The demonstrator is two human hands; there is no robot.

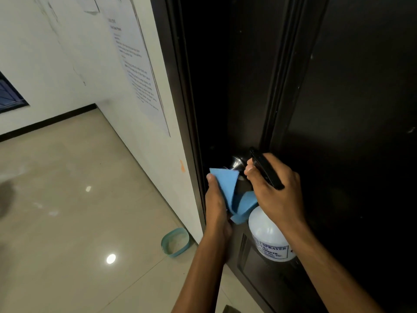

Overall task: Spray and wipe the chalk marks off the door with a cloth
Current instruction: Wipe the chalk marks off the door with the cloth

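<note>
**Spray Bottle Raised at the Door Knob**

Holding the spray bottle (269, 233) upright, the right hand (274, 188) had its grip curled round the black trigger head, the forefingers hooked over the front and the nozzle aimed up and forward at the dark door (361, 98). The left hand (216, 199) pinched the blue cloth (232, 195), thumb on top, with the folded cloth hanging between the two hands and touching the bottle's shoulder.

The door stood directly ahead of both hands, its panels running vertically. The nozzle sat just beside the metal knob (238, 162), and the cloth's upper corner lay against the knob's lower left. The left hand with the cloth was nearer the door's hinge-side frame; the right hand was nearer the central moulding. A few pale specks showed on the right-hand panel, well above and to the right of the bottle; whether they were chalk could not be told in the dim light.

Judging by this, spraying was the step in hand, and reaching those specks would call for lifting the nozzle up and rightward, with the raised moulding between.

On the white wall (67, 53) to the left hung a printed sheet (137, 71). A teal bowl (176, 242) sat on the tiled floor (79, 199) near the door frame.
</note>
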